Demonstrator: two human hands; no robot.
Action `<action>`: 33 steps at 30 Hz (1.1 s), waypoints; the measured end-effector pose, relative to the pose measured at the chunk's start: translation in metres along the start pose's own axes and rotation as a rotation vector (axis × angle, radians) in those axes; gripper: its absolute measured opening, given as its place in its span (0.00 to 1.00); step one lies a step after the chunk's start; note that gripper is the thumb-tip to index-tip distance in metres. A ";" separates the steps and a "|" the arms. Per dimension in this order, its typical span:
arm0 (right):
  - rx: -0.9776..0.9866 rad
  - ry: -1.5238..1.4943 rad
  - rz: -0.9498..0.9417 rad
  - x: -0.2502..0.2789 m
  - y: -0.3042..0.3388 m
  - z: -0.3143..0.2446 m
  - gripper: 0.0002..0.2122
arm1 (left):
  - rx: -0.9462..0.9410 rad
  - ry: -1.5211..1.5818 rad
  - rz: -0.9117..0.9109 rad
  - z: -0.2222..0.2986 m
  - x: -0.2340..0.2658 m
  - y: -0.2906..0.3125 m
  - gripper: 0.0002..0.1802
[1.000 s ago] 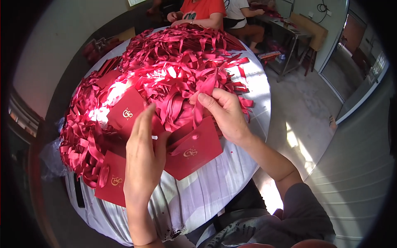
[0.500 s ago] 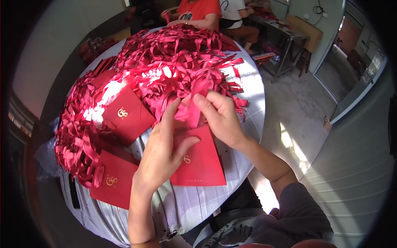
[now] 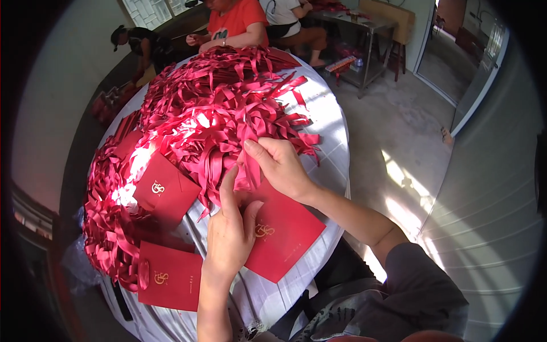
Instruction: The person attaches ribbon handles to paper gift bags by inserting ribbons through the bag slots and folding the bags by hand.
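Ribbon [image 3: 249,175] is pinched between thumb and finger of the right hand [image 3: 278,165], right by the top edge of a red card [image 3: 293,236] with a gold mark. Think of the table [image 3: 330,142] as a clock, with six nearest the person: that card is at four. The left hand [image 3: 231,236] has its fingers a bit apart and its thumb over the card's front; I cannot tell if it grips the card. It would help to hold the card still, keep the ribbon flat and pull softly, so nothing twists or bends. A big heap of ribbons [image 3: 188,97] goes from nine to one and comes close to the hands, so loose ends could snag. Another red card [image 3: 171,188] lies at nine and a third red card [image 3: 182,282] at seven. Past twelve is a co-worker in a red shirt [image 3: 239,23].
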State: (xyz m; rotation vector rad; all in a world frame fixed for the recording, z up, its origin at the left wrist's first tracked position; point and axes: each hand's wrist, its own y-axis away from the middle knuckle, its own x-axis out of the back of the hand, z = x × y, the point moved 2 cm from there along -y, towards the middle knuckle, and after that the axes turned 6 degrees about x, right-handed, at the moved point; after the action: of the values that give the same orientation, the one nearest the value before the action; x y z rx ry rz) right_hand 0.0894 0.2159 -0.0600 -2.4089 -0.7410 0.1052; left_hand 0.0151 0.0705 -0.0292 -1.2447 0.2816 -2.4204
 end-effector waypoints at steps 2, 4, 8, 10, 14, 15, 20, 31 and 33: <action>0.035 -0.023 0.077 -0.005 0.001 0.004 0.18 | 0.013 -0.009 -0.004 0.002 -0.003 -0.001 0.35; 0.042 -0.021 0.084 -0.005 0.002 0.007 0.20 | 0.059 -0.002 -0.036 0.001 -0.005 -0.002 0.34; -0.019 -0.019 0.003 -0.005 -0.001 0.018 0.20 | 0.013 -0.070 -0.021 -0.005 -0.010 -0.003 0.32; -0.048 -0.079 -0.084 -0.007 -0.001 0.026 0.21 | 0.047 -0.075 -0.018 -0.010 -0.011 -0.002 0.30; -0.052 0.179 -0.157 -0.007 0.003 0.025 0.20 | 0.140 -0.034 -0.052 -0.026 -0.002 0.004 0.29; 0.061 0.324 -0.162 -0.008 0.004 0.026 0.19 | 0.113 -0.049 -0.095 -0.027 -0.002 0.007 0.29; 0.128 0.568 -0.322 -0.016 0.013 0.019 0.17 | 0.147 0.026 -0.109 -0.034 -0.006 0.030 0.30; 0.221 0.670 -0.375 -0.028 0.023 0.032 0.15 | 0.189 -0.121 -0.062 -0.048 -0.036 0.051 0.28; 0.212 0.692 -0.380 -0.029 0.024 0.032 0.15 | 0.165 -0.142 -0.057 -0.048 -0.035 0.052 0.28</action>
State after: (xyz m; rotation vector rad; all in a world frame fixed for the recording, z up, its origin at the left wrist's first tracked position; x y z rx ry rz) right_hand 0.0688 0.2013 -0.1024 -1.8704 -0.7778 -0.7259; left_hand 0.0076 0.0386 -0.1009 -1.3573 0.0056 -2.3339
